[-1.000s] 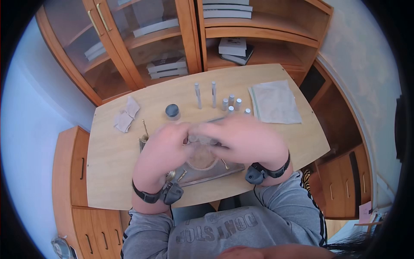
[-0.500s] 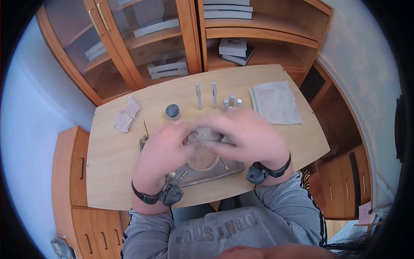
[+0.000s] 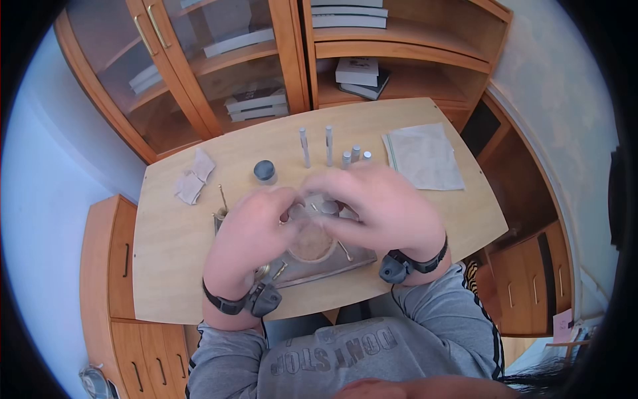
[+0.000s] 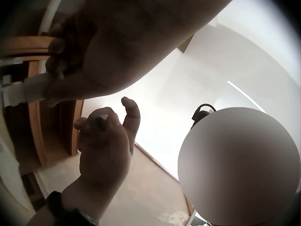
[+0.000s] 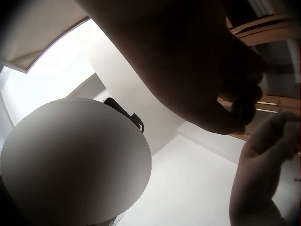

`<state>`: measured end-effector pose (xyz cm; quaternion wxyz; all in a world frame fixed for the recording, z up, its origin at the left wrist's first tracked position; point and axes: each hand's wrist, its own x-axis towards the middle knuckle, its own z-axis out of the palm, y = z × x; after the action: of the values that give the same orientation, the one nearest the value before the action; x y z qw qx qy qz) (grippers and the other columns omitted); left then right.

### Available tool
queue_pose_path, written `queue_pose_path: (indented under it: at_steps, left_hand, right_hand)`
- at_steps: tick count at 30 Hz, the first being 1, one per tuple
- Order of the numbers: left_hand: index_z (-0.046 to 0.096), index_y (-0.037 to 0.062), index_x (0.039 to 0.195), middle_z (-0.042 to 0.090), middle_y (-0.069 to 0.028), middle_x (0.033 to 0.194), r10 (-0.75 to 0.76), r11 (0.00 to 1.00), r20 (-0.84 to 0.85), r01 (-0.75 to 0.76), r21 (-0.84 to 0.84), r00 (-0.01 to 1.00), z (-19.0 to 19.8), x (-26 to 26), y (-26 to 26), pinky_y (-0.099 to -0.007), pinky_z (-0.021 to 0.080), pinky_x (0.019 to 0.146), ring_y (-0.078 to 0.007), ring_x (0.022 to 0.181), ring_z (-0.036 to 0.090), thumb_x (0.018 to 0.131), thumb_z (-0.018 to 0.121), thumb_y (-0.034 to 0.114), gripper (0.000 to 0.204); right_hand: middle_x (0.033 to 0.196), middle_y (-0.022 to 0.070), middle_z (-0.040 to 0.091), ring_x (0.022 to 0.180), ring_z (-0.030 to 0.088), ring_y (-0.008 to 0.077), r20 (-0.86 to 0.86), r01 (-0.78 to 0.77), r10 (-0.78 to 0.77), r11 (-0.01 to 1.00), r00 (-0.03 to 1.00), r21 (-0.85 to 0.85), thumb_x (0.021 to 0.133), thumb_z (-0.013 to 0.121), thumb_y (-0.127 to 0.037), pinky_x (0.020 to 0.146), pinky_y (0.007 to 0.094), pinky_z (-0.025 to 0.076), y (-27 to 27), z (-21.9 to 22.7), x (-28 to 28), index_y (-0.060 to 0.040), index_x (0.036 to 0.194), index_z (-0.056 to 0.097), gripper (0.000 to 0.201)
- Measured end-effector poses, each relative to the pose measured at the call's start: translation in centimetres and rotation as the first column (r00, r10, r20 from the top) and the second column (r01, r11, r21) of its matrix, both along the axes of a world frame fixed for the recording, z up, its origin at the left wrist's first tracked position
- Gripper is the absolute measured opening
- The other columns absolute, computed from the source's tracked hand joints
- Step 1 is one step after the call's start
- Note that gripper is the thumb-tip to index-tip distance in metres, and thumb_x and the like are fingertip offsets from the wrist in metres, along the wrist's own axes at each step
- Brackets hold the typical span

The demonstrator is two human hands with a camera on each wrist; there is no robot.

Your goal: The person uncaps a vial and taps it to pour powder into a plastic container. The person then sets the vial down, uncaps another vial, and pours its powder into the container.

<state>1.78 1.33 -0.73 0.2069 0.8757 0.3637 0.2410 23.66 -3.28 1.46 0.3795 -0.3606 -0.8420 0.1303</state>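
Both hands are raised over a round bowl (image 3: 312, 245) of fine beige powder on a grey tray (image 3: 325, 271). My left hand (image 3: 256, 223) pinches a small pale vial (image 4: 35, 88), which shows as a translucent cylinder in the left wrist view. Facing it, my right hand (image 3: 385, 206) curls its fingers round a small round cap-like piece (image 5: 244, 110), dark in the right wrist view. A narrow gap parts the two held pieces. Slim brass tools (image 3: 281, 270) lie on the tray, partly covered by the forearms.
Behind the hands stand several silver-capped vials (image 3: 356, 152), two slender tubes (image 3: 306, 149) and a dark-lidded jar (image 3: 264, 171). A folded pinkish cloth (image 3: 194, 178) lies at the left, a flat pale pouch (image 3: 425, 158) at the right. Wooden cabinets (image 3: 399, 50) border the table's far side.
The right hand has shifted slightly up, and the two small held pieces now show apart between the hands. Some vials behind have become covered by the right hand.
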Motion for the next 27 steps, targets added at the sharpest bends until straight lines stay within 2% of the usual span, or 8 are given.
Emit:
queue_pose_path:
  at_steps: [4,6,12,15,16,18,25,27]
  left_hand:
    - [0.069,0.0015,0.097,0.065,-0.0177,0.081,-0.029,1.0,0.043,0.03,-0.007,0.999,-0.3,-0.1,0.3,-0.0463,0.05,0.074,-0.038,0.082,0.063,0.08,0.07,0.015,0.021]
    - [0.07,0.0017,0.098,0.065,-0.0174,0.081,-0.057,0.995,-0.082,0.063,0.076,0.995,-0.4,-0.4,0.5,-0.0458,0.051,0.074,-0.0379,0.082,0.064,0.081,0.07,0.016,0.022]
    - [0.068,0.0012,0.092,0.064,-0.0179,0.08,0.004,1.0,0.018,-0.004,0.029,1.0,-0.1,0.1,-0.2,-0.0463,0.05,0.073,-0.039,0.081,0.062,0.077,0.068,0.012,0.019]
    - [0.067,0.0012,0.091,0.064,-0.0174,0.08,0.0,1.0,0.034,0.0,0.02,0.999,-0.5,-0.1,0.2,-0.0461,0.05,0.072,-0.0388,0.08,0.062,0.076,0.068,0.012,0.019]
    - [0.067,0.0012,0.091,0.064,-0.0174,0.08,0.001,1.0,0.035,-0.002,0.02,0.999,-0.5,-0.2,0.3,-0.0461,0.05,0.072,-0.0388,0.08,0.062,0.076,0.068,0.012,0.019]
    - [0.068,0.0016,0.094,0.064,-0.0171,0.079,-0.034,0.999,-0.04,0.035,0.029,0.999,-0.5,-0.3,0.5,-0.0456,0.05,0.072,-0.0382,0.08,0.063,0.077,0.069,0.013,0.02]
    - [0.068,0.0014,0.091,0.063,-0.0177,0.077,-0.011,1.0,0.01,0.011,-0.001,1.0,-0.5,-0.1,0.2,-0.046,0.05,0.071,-0.0389,0.078,0.062,0.077,0.067,0.012,0.018]
    - [0.067,0.0016,0.092,0.063,-0.0174,0.078,-0.022,1.0,0.02,0.022,-0.003,1.0,-0.5,-0.1,0.3,-0.0457,0.05,0.071,-0.0389,0.078,0.062,0.077,0.069,0.013,0.018]
  right_hand:
    - [0.079,0.0131,0.069,0.074,0.069,0.0364,0.187,0.019,-0.022,1.0,0.982,0.019,0.088,0.064,-0.016,0.063,0.0469,0.052,0.1,-0.1,-0.2,-0.0199,0.128,0.059,0.04]
    - [0.08,0.0113,0.067,0.068,0.066,0.0353,0.484,0.131,0.009,0.958,0.875,-0.256,0.087,0.068,-0.018,0.061,0.0465,0.049,0.3,-0.6,-0.2,-0.0159,0.118,0.065,0.031]
    - [0.078,0.0139,0.067,0.07,0.067,0.0369,0.094,0.039,-0.031,0.996,0.995,-0.081,0.088,0.067,-0.018,0.061,0.048,0.05,-0.1,-0.1,0.4,-0.0165,0.12,0.064,0.032]
    - [0.078,0.015,0.067,0.071,0.067,0.0367,0.019,0.027,-0.027,0.999,0.999,-0.032,0.087,0.068,-0.017,0.062,0.048,0.051,-0.2,0.2,0.2,-0.0173,0.121,0.063,0.035]
    - [0.078,0.015,0.067,0.071,0.067,0.0367,0.019,0.026,-0.026,0.999,0.999,-0.032,0.087,0.068,-0.017,0.062,0.048,0.051,-0.3,0.1,0.2,-0.0173,0.121,0.063,0.035]
    - [0.081,0.0146,0.068,0.071,0.067,0.0359,0.46,0.136,-0.011,0.961,0.888,-0.241,0.086,0.07,-0.017,0.062,0.0469,0.051,-0.2,-0.4,0.1,-0.0178,0.123,0.063,0.038]
    - [0.085,0.0146,0.069,0.076,0.067,0.0389,0.238,0.056,-0.02,0.988,0.971,-0.145,0.085,0.069,-0.015,0.064,0.0483,0.052,-0.2,-0.1,0.1,-0.0187,0.125,0.063,0.041]
    - [0.085,0.0132,0.07,0.074,0.067,0.0386,0.084,-0.026,0.024,0.999,0.996,0.024,0.084,0.069,-0.015,0.064,0.0487,0.052,0.5,-1.0,0.3,-0.019,0.125,0.063,0.042]
